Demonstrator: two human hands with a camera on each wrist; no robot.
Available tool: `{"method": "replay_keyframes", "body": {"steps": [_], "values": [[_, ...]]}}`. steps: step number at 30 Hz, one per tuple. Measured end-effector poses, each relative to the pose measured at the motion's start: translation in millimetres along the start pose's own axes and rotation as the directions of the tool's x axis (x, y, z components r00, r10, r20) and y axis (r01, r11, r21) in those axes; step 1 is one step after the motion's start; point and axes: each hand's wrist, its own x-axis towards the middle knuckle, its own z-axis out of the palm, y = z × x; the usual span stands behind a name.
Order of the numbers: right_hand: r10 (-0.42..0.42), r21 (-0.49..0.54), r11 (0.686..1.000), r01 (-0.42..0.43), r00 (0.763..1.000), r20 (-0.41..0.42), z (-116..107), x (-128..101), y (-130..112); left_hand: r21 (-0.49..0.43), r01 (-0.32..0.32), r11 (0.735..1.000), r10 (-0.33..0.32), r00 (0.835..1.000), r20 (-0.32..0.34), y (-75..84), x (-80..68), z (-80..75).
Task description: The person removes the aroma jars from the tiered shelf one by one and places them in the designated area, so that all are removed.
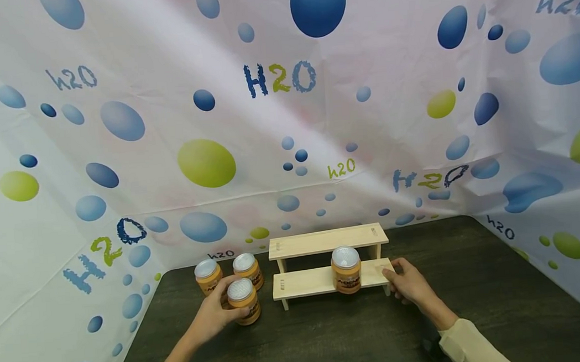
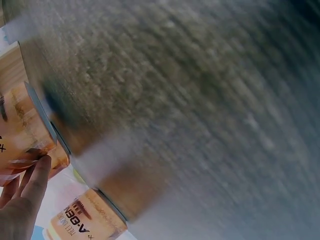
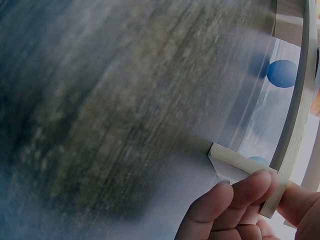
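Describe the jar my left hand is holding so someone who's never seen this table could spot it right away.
On the dark table, look left of the wooden step shelf, where three orange jars with silver lids cluster. Yours is the front jar, nearest you. The left hand wraps around it, while the two back jars go untouched.

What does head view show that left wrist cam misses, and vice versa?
Head only: the right hand holding the end of the wooden rack, one jar on its lower shelf, all three jars grouped on the dark table, and the bubble-print backdrop.
Left wrist only: a close, blurred look at the jar labels and the fingertips against a jar's side.
Both: the left hand gripping the front jar, with other jars beside it.
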Motion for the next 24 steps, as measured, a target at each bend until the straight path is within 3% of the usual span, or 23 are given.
{"method": "replay_keyframes", "body": {"steps": [24], "values": [[0.001,-0.010,1.000,-0.001,1.000,0.001,-0.4,0.6,0.2,-0.047,0.010,0.999,-0.010,1.000,0.011,-4.9,-2.8,7.5]]}}
